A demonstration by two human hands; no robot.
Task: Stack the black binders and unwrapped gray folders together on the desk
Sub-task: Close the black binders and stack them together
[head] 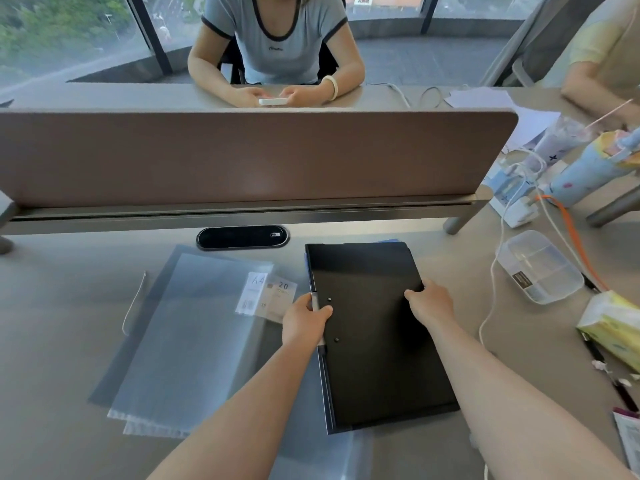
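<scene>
Binders (pixel 374 341), apparently stacked, lie gripped between left hand (pixel 304 318) and right hand (pixel 431 301).

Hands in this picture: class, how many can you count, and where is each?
4. Left hand grips the black binder's spine; right hand holds its right edge; two hands hold a phone opposite.

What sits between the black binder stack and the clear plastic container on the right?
Head view: only bare grey desk between the black binder stack and the clear plastic container; the white cable runs beside the container.
</scene>
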